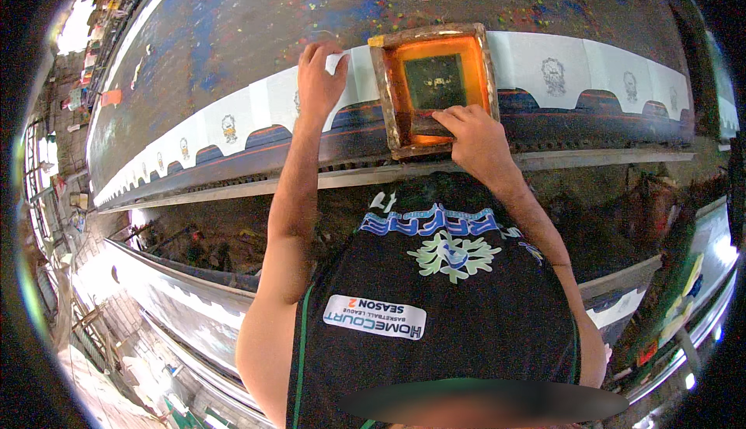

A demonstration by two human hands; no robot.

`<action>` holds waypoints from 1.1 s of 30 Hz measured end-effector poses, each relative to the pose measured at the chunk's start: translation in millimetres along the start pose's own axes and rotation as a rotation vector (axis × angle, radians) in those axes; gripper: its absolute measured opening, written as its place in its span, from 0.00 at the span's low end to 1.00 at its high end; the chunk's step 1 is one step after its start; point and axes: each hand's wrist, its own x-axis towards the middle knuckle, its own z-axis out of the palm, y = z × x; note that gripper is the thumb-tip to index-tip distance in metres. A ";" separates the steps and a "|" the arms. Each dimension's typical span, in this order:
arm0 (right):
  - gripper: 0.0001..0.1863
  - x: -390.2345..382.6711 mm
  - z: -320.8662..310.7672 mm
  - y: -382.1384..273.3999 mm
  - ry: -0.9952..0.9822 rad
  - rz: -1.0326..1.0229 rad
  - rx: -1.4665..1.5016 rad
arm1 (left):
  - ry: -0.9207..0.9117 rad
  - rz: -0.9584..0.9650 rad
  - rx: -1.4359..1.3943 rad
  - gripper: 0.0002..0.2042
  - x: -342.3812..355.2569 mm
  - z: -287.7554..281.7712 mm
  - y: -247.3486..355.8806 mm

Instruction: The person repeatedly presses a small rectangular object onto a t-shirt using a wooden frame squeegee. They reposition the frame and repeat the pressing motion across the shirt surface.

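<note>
A wooden screen-printing frame [491, 64] with orange mesh and a dark square stencil [434, 79] lies over a row of white panels with navy, red-striped lower edges [229, 130]. Small printed emblems show on several panels. My right hand [474, 137] is inside the frame's near end, fingers closed on a dark squeegee [426, 123]. My left hand [322, 79] is left of the frame, just over the panels, with fingers loosely bent and apart, holding nothing visible.
The long printing table [233, 33] is stained with paint and has a metal rail [614, 158] along its near edge. Another bench with panels [171, 289] runs behind my body. A small orange piece [111, 96] lies at the table's left end. Cluttered workshop floor lines both sides.
</note>
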 end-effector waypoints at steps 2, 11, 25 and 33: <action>0.27 -1.8 -0.4 -1.7 0.041 -0.031 -0.008 | 0.046 -0.047 -0.098 0.09 -23.7 1.3 17.3; 0.21 34.9 -15.6 29.5 0.095 -0.082 0.063 | -0.102 -0.286 -0.329 0.11 -92.7 10.5 45.4; 0.23 63.0 -13.6 38.1 -0.062 -0.126 -0.044 | -0.258 -0.403 -0.454 0.14 -92.2 0.2 51.6; 0.25 13.2 -11.3 15.8 0.038 -0.197 -0.073 | -0.395 -0.304 -0.271 0.39 -81.8 10.5 59.1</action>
